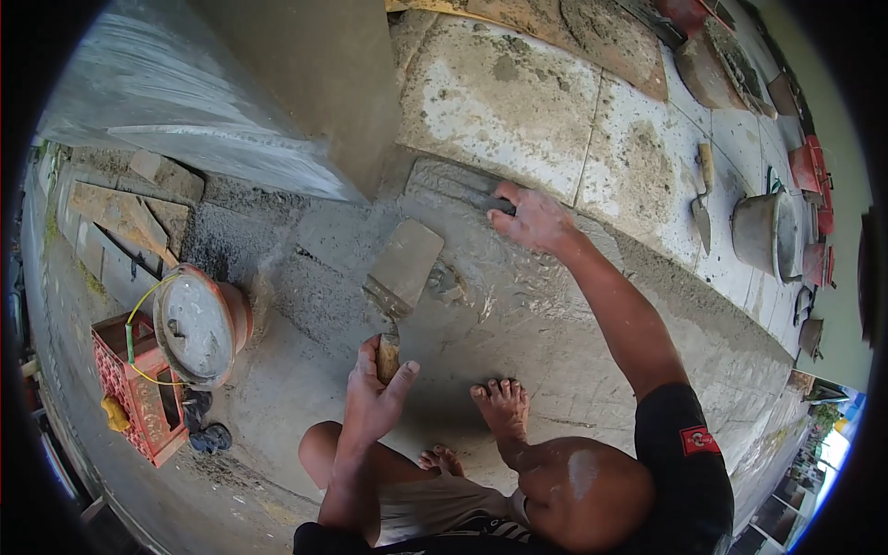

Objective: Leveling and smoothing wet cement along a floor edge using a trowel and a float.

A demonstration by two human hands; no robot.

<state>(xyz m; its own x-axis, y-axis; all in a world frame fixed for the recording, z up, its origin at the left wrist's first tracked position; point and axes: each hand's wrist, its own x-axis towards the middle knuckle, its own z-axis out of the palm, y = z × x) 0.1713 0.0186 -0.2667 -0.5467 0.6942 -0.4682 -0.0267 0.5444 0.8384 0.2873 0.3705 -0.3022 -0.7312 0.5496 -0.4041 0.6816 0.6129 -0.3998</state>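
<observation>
My left hand grips the wooden handle of a square-bladed trowel, whose blade has wet cement at its sides and lies above a patch of grey mortar. Higher and to the right, my right hand is closed on the dark handle of a long flat float, which rests on wet grey mortar along the lower edge of a pale tiled step. My bare feet are on the smeared grey floor below the tools.
Left: grey-filled bucket, red crate, boards. Upper left: plastered block. Right on the tiles: pointed trowel, metal bucket, several red containers. Stained board at the top.
</observation>
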